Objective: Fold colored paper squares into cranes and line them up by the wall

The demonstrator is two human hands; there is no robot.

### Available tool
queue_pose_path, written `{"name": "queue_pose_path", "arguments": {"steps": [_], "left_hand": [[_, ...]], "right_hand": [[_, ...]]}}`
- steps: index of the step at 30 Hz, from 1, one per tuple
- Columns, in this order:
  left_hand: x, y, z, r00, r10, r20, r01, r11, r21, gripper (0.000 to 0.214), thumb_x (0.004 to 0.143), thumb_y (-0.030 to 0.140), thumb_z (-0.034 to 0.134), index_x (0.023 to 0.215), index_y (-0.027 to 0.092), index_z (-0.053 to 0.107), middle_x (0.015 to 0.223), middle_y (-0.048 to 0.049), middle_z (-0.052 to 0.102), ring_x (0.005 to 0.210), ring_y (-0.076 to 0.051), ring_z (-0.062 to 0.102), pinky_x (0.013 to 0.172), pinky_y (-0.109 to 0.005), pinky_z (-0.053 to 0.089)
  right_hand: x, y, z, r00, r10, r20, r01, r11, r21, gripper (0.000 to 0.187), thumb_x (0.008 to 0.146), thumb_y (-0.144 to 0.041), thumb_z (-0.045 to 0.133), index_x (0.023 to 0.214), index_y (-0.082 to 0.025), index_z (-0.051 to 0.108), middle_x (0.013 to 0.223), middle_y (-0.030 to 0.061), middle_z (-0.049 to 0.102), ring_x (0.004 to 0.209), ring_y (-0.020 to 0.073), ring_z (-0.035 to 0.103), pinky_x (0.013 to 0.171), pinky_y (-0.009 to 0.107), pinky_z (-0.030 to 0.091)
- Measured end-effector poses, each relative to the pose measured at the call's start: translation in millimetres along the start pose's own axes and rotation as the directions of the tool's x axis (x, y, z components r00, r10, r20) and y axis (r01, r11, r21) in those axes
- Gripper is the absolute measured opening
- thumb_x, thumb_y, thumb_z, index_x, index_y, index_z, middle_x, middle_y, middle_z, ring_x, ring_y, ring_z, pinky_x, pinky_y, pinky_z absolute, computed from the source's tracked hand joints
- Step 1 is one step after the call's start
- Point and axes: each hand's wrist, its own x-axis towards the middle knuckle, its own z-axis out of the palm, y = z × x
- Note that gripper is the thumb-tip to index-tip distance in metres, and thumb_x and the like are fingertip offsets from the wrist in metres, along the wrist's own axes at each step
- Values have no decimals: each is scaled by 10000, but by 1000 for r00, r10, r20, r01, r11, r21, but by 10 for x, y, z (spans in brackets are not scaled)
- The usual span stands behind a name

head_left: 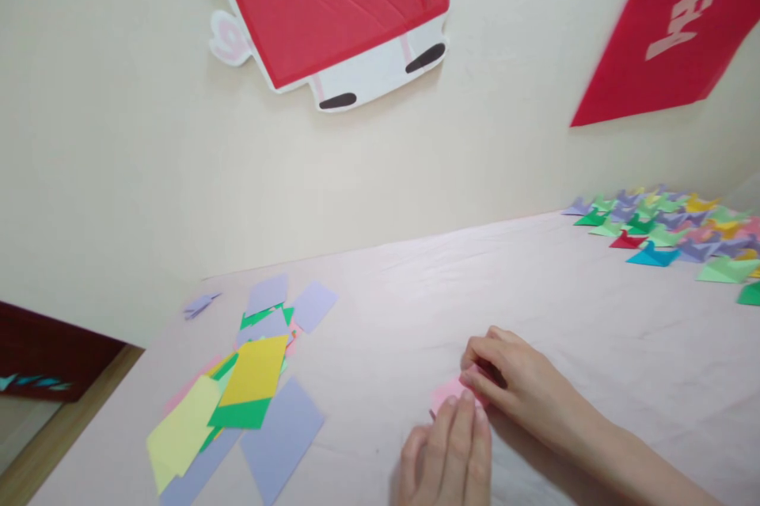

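A small piece of pink folding paper (pixel 446 393) lies on the cloth-covered surface, partly hidden under my hands. My right hand (pixel 514 371) pinches its right side between thumb and curled fingers. From the near side, my left hand (pixel 446 454) reaches in with fingers stretched out, their tips resting on the paper's lower edge. The left thumb does not show clearly. Both hands nearly touch over the paper, so its exact folded shape cannot be made out.
Loose paper sheets lie on the left, among them a yellow one (pixel 255 371) and a lilac one (pixel 283 439). Many small folded paper birds, including a blue one (pixel 653 255), stand at the far right. Behind the pale cloth (pixel 380 308) rises a wall (pixel 356 181) with red decorations.
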Motion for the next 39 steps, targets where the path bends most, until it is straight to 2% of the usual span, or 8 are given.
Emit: {"name": "queue_pose_path", "arguments": {"steps": [5, 10, 13, 17, 23, 27, 32, 39], "left_hand": [[-192, 100, 109, 994, 64, 94, -68, 997, 31, 317, 918, 293, 607, 1217, 189, 624, 1279, -94, 648, 1252, -215, 554, 1024, -287, 427], [-224, 121, 163, 1000, 10, 10, -10, 999, 30, 321, 929, 314, 579, 1223, 195, 625, 1320, -97, 618, 1286, -237, 521, 1076, -345, 408], [-224, 108, 137, 998, 16, 67, -17, 1000, 18, 330, 931, 303, 570, 1239, 196, 618, 1331, -97, 610, 1297, -236, 509, 1083, -347, 401], [-215, 70, 64, 982, 38, 187, -38, 999, -1, 336, 941, 287, 552, 1257, 186, 605, 1332, -94, 610, 1311, -209, 494, 1069, -306, 399], [-175, 104, 112, 997, -31, 66, 31, 1000, 5, 330, 983, 349, 446, 1171, 178, 656, 1275, -79, 651, 1320, -188, 481, 1050, -296, 399], [-135, 122, 112, 996, -73, 43, 75, 997, -29, 344, 998, 261, 374, 1198, 189, 645, 1253, -52, 667, 1269, -157, 528, 1055, -291, 383], [-93, 87, 58, 997, -44, 59, 45, 999, -10, 345, 991, 214, 368, 1170, 191, 662, 1283, -30, 648, 1286, -159, 505, 994, -282, 409], [-23, 1, -76, 984, -4, 177, -2, 999, 32, 382, 931, 113, 386, 1176, 235, 653, 1269, 2, 657, 1170, -186, 567, 909, -325, 417]], "right_hand": [[-33, 21, 43, 1000, -21, -18, 21, 1000, 9, 161, 852, -192, 495, 719, -199, 586, 724, 36, 580, 738, 199, 541, 670, 309, 403], [-49, 74, 93, 998, -51, -35, 52, 998, 22, 186, 887, -212, 463, 739, -204, 576, 733, 38, 578, 725, 201, 535, 667, 319, 409], [-57, 87, 110, 997, -64, -40, 64, 998, 18, 200, 898, -224, 450, 738, -206, 569, 743, 43, 580, 727, 204, 534, 671, 324, 413], [-63, 87, 113, 997, -64, -38, 65, 998, 14, 199, 901, -224, 445, 744, -206, 566, 746, 48, 581, 736, 209, 539, 678, 330, 416], [-62, 93, 124, 997, -67, -43, 67, 998, -2, 191, 909, -213, 440, 758, -202, 557, 763, 49, 575, 749, 209, 534, 686, 329, 416], [-60, 95, 129, 996, -70, -53, 70, 998, 5, 169, 908, -194, 444, 803, -200, 577, 766, 46, 576, 738, 204, 537, 688, 328, 418], [-57, 92, 126, 993, -87, -77, 88, 996, 9, 162, 908, -178, 462, 841, -205, 607, 763, 46, 592, 734, 203, 536, 674, 320, 419], [-61, 95, 168, 970, -216, -110, 212, 976, -45, 207, 925, -133, 441, 801, -194, 596, 750, 42, 626, 744, 206, 516, 683, 328, 400]]}}
